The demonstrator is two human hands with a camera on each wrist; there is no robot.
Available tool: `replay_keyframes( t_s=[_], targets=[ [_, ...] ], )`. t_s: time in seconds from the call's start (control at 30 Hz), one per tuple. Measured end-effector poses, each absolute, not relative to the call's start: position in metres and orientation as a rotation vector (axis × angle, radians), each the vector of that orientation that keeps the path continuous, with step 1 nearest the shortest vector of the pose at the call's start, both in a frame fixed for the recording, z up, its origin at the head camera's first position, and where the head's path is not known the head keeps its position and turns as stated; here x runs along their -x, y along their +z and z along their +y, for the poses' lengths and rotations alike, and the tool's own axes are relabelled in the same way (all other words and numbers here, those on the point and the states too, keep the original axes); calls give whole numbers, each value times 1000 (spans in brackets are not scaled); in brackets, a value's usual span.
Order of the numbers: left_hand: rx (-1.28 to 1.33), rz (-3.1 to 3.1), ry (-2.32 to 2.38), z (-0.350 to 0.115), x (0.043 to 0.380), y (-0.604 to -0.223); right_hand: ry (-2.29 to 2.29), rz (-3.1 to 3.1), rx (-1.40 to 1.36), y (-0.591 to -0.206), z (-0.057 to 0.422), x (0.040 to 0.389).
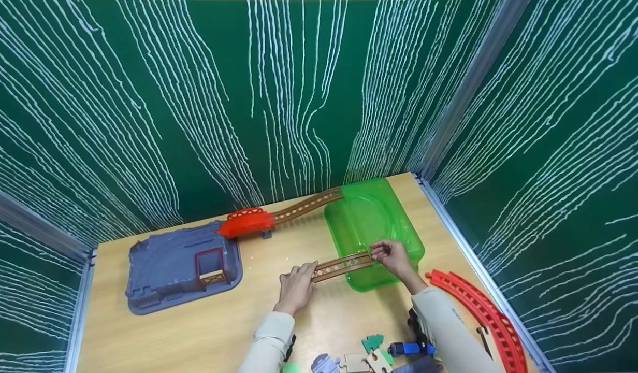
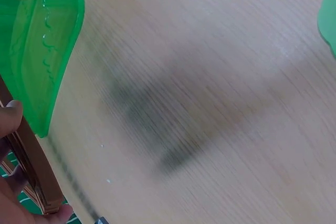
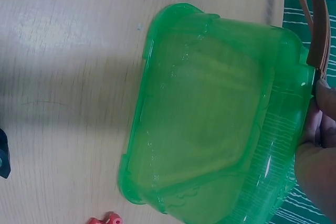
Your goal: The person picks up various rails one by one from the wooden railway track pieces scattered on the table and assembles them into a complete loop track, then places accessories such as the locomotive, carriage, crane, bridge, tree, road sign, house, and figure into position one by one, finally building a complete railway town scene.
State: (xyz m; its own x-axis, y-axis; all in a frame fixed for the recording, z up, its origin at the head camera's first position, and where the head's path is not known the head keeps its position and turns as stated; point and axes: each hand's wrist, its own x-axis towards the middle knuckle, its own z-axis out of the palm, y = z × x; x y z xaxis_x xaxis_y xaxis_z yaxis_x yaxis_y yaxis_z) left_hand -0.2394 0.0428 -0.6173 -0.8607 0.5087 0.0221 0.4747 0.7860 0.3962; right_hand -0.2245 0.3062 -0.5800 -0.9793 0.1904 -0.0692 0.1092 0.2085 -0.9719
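Note:
A straight brown toy train track (image 1: pixel 342 266) slopes over the near left edge of the green translucent plastic box (image 1: pixel 360 217). My left hand (image 1: pixel 296 287) grips its left end; in the left wrist view the thumb and fingers (image 2: pixel 11 116) hold its sides. My right hand (image 1: pixel 391 257) is at the track's other end, over the box, with curled fingers and the thumb against that end. In the right wrist view the track end (image 3: pixel 317 51) meets the box rim beside the right thumb (image 3: pixel 326 98). Part of the right fingertips' contact is hidden.
A second brown track (image 1: pixel 306 205) joins the box to a red track piece (image 1: pixel 246 223) by the grey base (image 1: pixel 169 264). Red curved track (image 1: pixel 487 311) lies at right. A green tree (image 1: pixel 372 342), blue train (image 1: pixel 409 348) and wooden pieces (image 1: pixel 356 362) lie near the front.

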Motion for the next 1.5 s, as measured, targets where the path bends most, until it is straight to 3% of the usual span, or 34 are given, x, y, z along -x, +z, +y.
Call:
replay_keyframes(
  t_s=[0.2, 0.37, 0.43, 0.6, 0.73, 0.9, 1.0, 1.23, 1.5],
  targets=[
    [-800, 2880, 593, 42, 240, -620, 2034, -2249, 258, -605, 312, 234],
    [-775, 2847, 574, 40, 241, -622, 2752, -1656, 181, -687, 349, 267],
    [-763, 2835, 586, 39, 240, -623, 2734, -1709, 199, -688, 350, 268],
    [-727, 2804, 616, 37, 239, -629, 1871, -2508, 285, -601, 313, 239],
    [-709, 2781, 657, 36, 237, -634, 1784, -2594, 374, -565, 297, 231],
    [-712, 2797, 676, 35, 238, -639, 1559, -2663, 271, -581, 304, 230],
    [-725, 2804, 673, 35, 239, -640, 1171, -2735, 45, -597, 314, 227],
    [-733, 2788, 713, 35, 240, -641, 729, -2604, -504, -609, 324, 216],
    [-726, 2766, 740, 34, 239, -640, 543, -2623, -637, -616, 324, 203]
  ],
)
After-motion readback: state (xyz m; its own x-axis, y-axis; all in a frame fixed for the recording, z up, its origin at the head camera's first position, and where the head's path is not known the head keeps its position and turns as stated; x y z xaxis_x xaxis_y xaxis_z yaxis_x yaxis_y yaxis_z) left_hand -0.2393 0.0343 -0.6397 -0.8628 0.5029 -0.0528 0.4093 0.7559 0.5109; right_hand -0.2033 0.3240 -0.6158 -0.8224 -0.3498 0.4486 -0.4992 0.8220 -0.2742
